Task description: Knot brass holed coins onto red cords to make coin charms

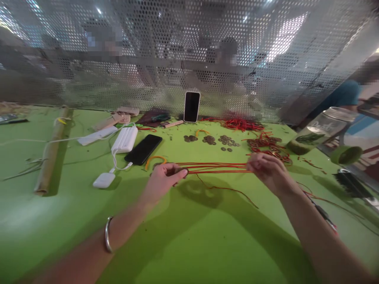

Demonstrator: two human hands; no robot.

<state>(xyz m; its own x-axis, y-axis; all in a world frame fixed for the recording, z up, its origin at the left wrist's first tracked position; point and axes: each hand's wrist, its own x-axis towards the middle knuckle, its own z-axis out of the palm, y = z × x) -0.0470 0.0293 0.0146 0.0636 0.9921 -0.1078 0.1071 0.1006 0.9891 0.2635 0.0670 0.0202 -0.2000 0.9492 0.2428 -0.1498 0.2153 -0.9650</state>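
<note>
Several strands of red cord (217, 166) stretch side by side between my hands, just above the green table (189, 236). My left hand (166, 179), with a silver bangle on its wrist, pinches their left ends. A dark round piece, like a coin, shows at its thumb tip. My right hand (268, 169) is closed on the right ends of the cords, its fingertips pressed together. One loose cord end trails from the left side down onto the table. Past the cords lie small groups of dark coins with holes (209, 139).
Red cord piles (241, 124) lie at the back right, beside a tilted glass jar (322, 130) and a brush (353, 185). A phone (192, 106) leans upright on the perforated metal screen (148, 86). Leftward are a black phone (144, 149), a white power bank (124, 139) and a bamboo tube (51, 157).
</note>
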